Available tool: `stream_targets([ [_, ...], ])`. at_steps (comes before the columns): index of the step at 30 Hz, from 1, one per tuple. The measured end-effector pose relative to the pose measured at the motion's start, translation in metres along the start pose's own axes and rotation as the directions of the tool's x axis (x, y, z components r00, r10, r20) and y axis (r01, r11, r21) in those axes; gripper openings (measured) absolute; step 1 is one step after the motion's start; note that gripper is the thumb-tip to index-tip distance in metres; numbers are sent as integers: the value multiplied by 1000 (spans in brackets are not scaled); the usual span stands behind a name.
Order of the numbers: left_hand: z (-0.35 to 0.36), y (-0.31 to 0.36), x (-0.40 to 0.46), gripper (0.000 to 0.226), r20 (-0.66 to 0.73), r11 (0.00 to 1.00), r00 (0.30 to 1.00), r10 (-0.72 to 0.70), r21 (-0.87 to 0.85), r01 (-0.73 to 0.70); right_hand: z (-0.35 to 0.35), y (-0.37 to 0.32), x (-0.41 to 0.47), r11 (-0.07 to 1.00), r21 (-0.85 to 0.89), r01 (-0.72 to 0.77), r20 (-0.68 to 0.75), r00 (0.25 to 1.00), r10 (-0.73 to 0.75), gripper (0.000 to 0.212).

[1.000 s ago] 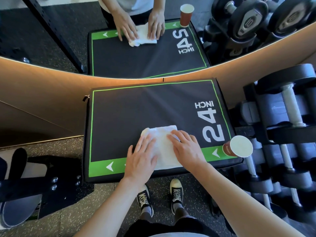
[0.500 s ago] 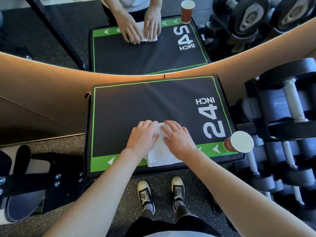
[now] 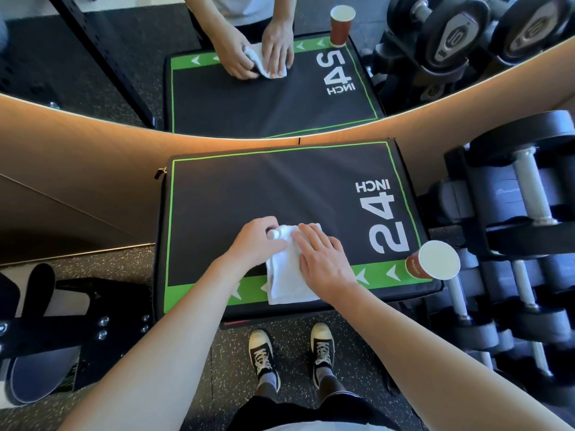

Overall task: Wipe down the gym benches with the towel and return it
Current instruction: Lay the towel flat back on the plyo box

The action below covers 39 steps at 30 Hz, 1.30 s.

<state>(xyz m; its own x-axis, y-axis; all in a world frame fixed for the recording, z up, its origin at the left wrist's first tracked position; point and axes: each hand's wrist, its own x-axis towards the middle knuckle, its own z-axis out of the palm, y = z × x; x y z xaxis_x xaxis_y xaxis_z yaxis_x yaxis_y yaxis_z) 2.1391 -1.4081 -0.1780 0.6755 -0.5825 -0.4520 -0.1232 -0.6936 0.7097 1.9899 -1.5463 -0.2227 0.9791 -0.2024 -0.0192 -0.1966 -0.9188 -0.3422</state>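
Against a mirrored wall stood the worktop (image 3: pixel 249 194), a black padded box with a thin green line round its top, a green band with white arrows along its near edge, and "24 INCH" printed in white toward 3 o'clock. At 6 o'clock on that top lay the towel (image 3: pixel 287 275), white and folded, its near end reaching the green band. The left hand (image 3: pixel 255 244) had its fingers curled round the towel's far left corner, grasping it. The right hand (image 3: pixel 322 259) lay flat on the towel with fingers straight, pressing it down, not clenched. At the worktop's 4 o'clock corner stood a cup (image 3: pixel 434 264), red-brown paper with a pale inside, apart from the towel.

The mirror (image 3: pixel 93 66) above a curved wooden ledge (image 3: pixel 77 135) reflected the box top, both hands, the towel and the cup. At 3 o'clock a rack held dark dumbbells (image 3: pixel 529 188) with pale metal handles, in rows just beside the worktop. The floor (image 3: pixel 193 353) was dark rubber flecked with white, and two black-and-white shoes (image 3: pixel 264 353) stood on it at 6 o'clock. At 8 o'clock sat a black metal frame (image 3: pixel 77 331) with bolts.
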Motion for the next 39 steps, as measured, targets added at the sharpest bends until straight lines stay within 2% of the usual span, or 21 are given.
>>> stream_targets([
  [4,9,1,-7,23,-85,994,996,0,110,10,2,1,0,1000,-1,4,0,1000,-4,44],
  [8,10,-3,-9,19,-54,986,998,-25,165,33,1,1,0,1000,-10,3,12,1000,-3,45],
  [12,6,-3,-7,44,-57,973,994,-94,207,104,-3,0,0,1000,-12,-3,23,1000,4,45],
  [14,3,-3,-7,51,-29,981,991,-132,141,135,-7,-2,1,1000,-18,-19,34,999,20,46],
  [17,-5,-4,-9,51,1,972,983,-182,-148,180,-13,-3,6,998,-27,-53,49,997,54,43],
  [19,-9,-4,-14,50,57,958,985,-163,-228,172,-15,-2,7,998,-24,-61,62,996,62,40],
  [21,-8,-6,-22,41,65,969,984,-166,-175,175,-15,-1,7,998,-25,-56,92,994,58,41],
  [26,5,-15,-47,24,-61,978,977,-203,-69,198,-15,-7,8,996,-66,-55,139,988,64,46],
  [29,20,-16,-61,21,-235,949,954,-184,212,235,-13,-12,9,993,-102,-65,181,980,83,52],
  [32,35,-17,-72,19,-292,910,940,-176,316,269,-14,-16,8,988,-141,-62,202,975,90,55],
  [36,39,-18,-80,35,-398,891,900,-178,323,320,-15,-19,7,987,-145,-63,194,977,91,56],
  [39,41,-19,-85,63,-441,829,897,28,512,226,-14,-20,4,991,-125,-41,183,981,64,54],
])
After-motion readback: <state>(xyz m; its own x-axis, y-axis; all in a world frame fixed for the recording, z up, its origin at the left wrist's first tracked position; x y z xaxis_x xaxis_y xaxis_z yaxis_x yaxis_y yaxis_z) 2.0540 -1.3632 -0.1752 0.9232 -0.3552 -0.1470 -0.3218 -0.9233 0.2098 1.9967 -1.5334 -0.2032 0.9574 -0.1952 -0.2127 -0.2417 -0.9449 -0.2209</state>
